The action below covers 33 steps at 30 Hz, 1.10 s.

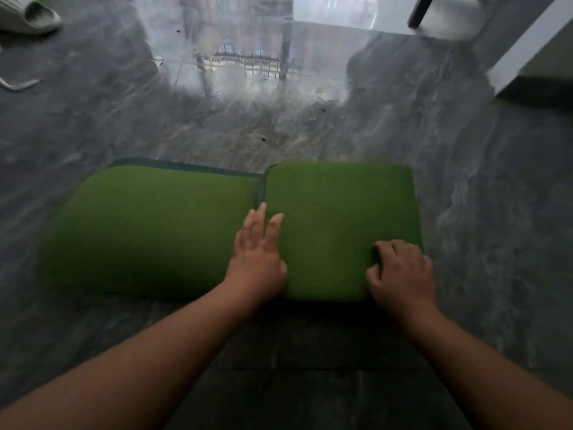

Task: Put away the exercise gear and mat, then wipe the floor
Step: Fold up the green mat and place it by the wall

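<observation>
Currently folding green mat (173, 231): left hand (259, 252) flat, fingers spread, pinning the fold line; right hand (400, 274) curled, pressing the folded flap down.

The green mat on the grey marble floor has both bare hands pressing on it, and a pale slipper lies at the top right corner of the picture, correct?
Nearly. The slipper lies at the top left corner, not the top right, as the head view shows. The rest stands: the left hand and right hand both press on the green mat on the grey marble floor.
</observation>
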Motion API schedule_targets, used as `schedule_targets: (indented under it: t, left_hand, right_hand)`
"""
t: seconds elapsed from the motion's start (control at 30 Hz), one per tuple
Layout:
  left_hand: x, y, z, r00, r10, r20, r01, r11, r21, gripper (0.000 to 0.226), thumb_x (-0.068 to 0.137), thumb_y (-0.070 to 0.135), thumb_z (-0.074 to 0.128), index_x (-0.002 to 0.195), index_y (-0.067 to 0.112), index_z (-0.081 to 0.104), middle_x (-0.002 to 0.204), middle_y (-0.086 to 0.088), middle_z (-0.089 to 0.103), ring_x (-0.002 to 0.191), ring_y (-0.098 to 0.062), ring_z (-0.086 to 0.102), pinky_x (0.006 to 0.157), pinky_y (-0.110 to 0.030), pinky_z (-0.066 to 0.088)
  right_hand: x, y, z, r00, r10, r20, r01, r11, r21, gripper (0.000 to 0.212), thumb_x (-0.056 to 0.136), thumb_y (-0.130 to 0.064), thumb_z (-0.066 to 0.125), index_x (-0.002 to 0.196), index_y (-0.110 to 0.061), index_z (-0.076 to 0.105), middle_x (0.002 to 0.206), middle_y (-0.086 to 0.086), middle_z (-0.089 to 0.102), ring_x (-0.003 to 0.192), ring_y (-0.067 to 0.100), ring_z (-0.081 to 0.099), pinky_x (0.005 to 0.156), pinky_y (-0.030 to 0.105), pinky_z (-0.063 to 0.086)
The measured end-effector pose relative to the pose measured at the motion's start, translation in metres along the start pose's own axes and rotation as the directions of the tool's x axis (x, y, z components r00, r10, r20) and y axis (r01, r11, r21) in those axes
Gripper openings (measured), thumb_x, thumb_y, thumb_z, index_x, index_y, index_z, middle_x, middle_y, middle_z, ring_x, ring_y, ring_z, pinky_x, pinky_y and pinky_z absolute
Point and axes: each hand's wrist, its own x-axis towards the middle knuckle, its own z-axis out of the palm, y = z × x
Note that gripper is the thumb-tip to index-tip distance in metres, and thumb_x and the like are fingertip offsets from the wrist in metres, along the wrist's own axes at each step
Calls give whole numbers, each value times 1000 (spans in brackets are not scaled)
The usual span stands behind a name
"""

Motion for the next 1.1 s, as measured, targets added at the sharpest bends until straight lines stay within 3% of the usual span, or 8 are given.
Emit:
schedule_targets:
  t: [0.07, 0.13, 0.2, 0.27, 0.47, 0.7, 0.9, 1.1]
  left_hand:
    - [30, 9, -1, 993, 119, -2, -118, 983, 138, 79, 90, 27, 44, 155, 32, -1, 163, 0, -19, 149, -23, -20, 121, -48, -5]
    - [58, 16, 2, 991, 130, 31, -133, 962, 237, 68, 98, 44, 30, 154, 35, -8, 163, -1, -21, 148, -25, -23, 120, -53, -8]
    - [79, 21, 11, 995, 39, 95, -63, 963, 261, 66, 98, 58, 16, 151, 39, -17, 160, 0, -27, 146, -27, -28, 117, -59, -10]
    - [89, 18, 25, 992, -19, 122, -17, 958, 285, 67, 96, 62, 11, 150, 40, -20, 159, 0, -31, 144, -28, -32, 116, -61, -10]
    - [90, 3, 56, 1000, 21, -1, -19, 935, 354, 69, 92, 64, 9, 149, 40, -23, 157, 0, -33, 142, -26, -36, 115, -60, -12]
    - [88, 5, 34, 994, 10, 113, -45, 950, 310, 73, 93, 66, 16, 151, 39, -17, 159, -2, -30, 143, -26, -35, 113, -62, -13]
    - [6, 0, 19, 991, 108, 73, -122, 966, 228, 66, 97, 59, 17, 152, 40, -13, 160, 4, -25, 145, -22, -29, 116, -57, -13]
    - [-31, -48, 55, 984, 145, 107, -169, 948, 270, 63, 94, 56, 9, 153, 42, -9, 163, 3, -16, 149, -22, -20, 122, -49, 1]
  right_hand:
    - [32, -6, -2, 999, -22, -23, 23, 999, 45, 62, 80, -41, 32, 134, -18, 52, 136, 12, 52, 127, 32, 42, 104, 47, 34]
    - [63, -10, 2, 997, -39, 69, 37, 999, 36, 66, 89, -45, 29, 152, -29, 26, 162, 7, 20, 148, 29, 13, 119, 50, 10]
    - [85, -8, 15, 983, -24, 185, 26, 1000, -4, 65, 95, -51, 25, 155, -37, 2, 165, 0, -7, 150, 26, -11, 120, 50, -7]
    - [94, -2, 28, 972, 6, 233, 4, 999, -40, 66, 97, -56, 21, 155, -37, -5, 164, 1, -14, 149, 26, -18, 119, 50, -10]
    - [92, 5, 64, 978, 8, 209, 5, 998, -61, 69, 95, -59, 18, 154, -35, -10, 164, 1, -16, 149, 22, -18, 119, 45, -13]
    - [97, 1, 44, 942, 19, 334, 3, 998, -65, 71, 96, -59, 20, 155, -32, -10, 163, 3, -19, 149, 24, -21, 120, 49, -10]
    - [10, -26, 30, 987, -155, 32, 152, 985, 81, 67, 93, -47, 27, 156, -25, 17, 164, 4, 10, 151, 26, 5, 121, 46, 2]
    - [-28, -27, 63, 959, -204, 197, 215, 976, -37, 67, 93, -50, 11, 156, -29, 7, 165, 0, 4, 151, 19, -1, 121, 45, 1]
